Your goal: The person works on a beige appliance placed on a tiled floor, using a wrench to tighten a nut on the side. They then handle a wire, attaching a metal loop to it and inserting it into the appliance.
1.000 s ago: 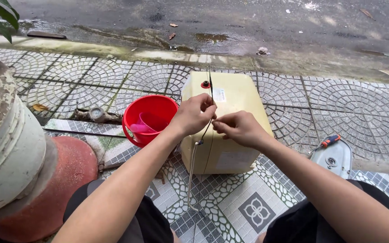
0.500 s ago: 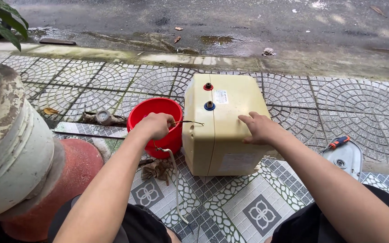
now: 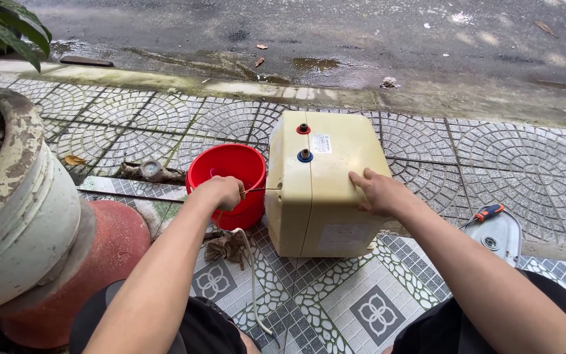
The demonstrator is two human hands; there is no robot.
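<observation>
Cream-yellow boxy water heater (image 3: 325,180) lies on the patterned tiles, the right hand (image 3: 378,192) resting flat on top, fingers spread; beside it a red bucket (image 3: 228,178); the left hand (image 3: 223,192) is closed round a thin wire (image 3: 263,190) at the heater's side

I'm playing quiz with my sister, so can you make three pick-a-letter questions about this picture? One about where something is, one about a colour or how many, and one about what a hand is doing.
1. Where is the red bucket?
A. On top of the cream box
B. On the tiles beside the cream box, next to the left hand
C. Out on the road

2. How many round fittings show on the box's upper face?
A. Two
B. Four
C. None

3. What is the right hand doing?
A. Holding the screwdriver
B. Resting flat on the box
C. Dipping in the bucket

Answers:
1 B, it stands on the paving against the box's side.
2 A, one red-ringed, one blue-ringed.
3 B, palm lies on the box while the left hand grips a thin wire.
</observation>
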